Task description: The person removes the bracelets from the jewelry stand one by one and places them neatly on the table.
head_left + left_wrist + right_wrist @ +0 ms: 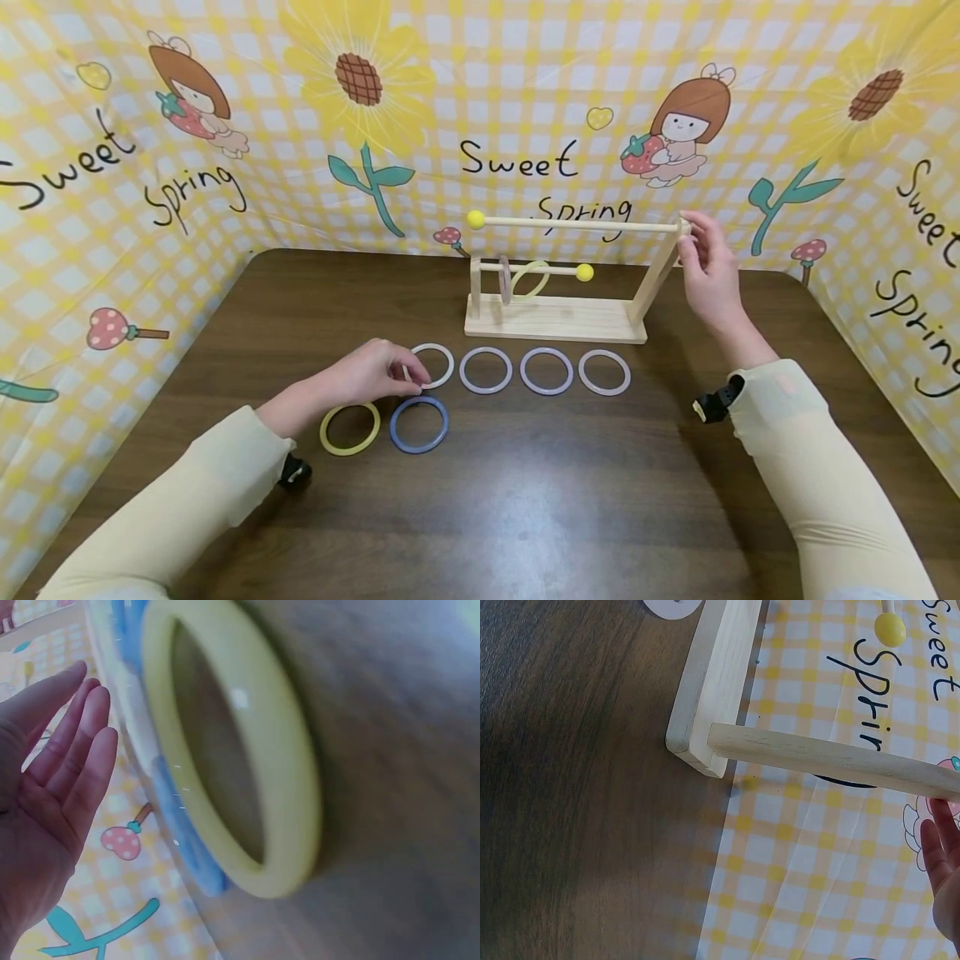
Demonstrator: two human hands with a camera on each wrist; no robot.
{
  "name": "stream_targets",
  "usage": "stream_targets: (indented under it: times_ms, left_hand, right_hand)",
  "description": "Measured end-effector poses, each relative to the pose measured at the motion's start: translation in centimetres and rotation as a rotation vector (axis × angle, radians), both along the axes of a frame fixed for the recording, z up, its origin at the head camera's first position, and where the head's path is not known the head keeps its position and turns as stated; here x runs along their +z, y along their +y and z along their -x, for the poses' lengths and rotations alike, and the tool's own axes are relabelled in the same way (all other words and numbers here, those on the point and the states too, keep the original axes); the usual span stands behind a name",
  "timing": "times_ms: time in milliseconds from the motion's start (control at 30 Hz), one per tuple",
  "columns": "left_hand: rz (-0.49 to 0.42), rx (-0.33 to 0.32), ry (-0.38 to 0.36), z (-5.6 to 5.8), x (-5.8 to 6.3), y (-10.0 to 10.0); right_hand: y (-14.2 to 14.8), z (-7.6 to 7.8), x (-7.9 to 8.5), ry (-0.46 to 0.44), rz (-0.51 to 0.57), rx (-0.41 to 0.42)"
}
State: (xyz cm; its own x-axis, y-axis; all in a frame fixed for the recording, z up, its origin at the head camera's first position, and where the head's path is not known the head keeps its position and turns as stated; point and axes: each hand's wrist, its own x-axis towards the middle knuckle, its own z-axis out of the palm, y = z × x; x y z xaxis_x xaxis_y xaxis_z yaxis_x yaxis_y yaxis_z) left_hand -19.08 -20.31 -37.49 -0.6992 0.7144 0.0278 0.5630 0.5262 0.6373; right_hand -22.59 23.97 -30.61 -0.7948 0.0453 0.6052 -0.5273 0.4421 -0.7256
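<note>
My left hand (375, 369) reaches over the white ring (450, 367), fingertips right at its near edge. In the left wrist view its fingers look loosely extended, and nothing shows between them. A yellow ring (350, 451) and a blue ring (419, 448) lie just in front of that hand. At the back right stands a wooden rack (555, 321) with two rods tipped by yellow balls. My right hand (712, 271) grips the top of its tall post (655, 275). On the lower rod hang a pinkish ring (506, 282) and a pale yellow ring (542, 287).
Right of the white ring, a pale lilac ring (486, 390), a lilac ring (547, 391) and a pale pinkish ring (604, 392) lie in a row before the rack. Checked cloth (420, 192) walls in the dark wooden table (495, 517) at the back and sides.
</note>
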Motion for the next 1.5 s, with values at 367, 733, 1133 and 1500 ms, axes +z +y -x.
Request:
stream_targets:
  times_ms: [367, 733, 1133, 1500]
  left_hand:
    - [-0.163, 0.101, -0.018, 0.6, 2.3, 2.3]
    - [-0.317, 0.163, -0.015, 2.9, 4.5, 6.0]
    - [-0.375, 0.212, -0.029, 5.1, 4.8, 10.3]
    - [-0.412, 0.303, 0.012, 6.5, 4.4, 12.2]
  right_hand:
    - [-0.1, -0.2, 0.1, -0.001, 0.0, 0.001]
    - [-0.1, -0.3, 0.2, -0.005, -0.012, -0.009]
    - [0.0, -0.1, 0.1, -0.002, -0.003, -0.003]
    - [-0.2, -0.2, 0.2, 0.008, -0.006, -0.006]
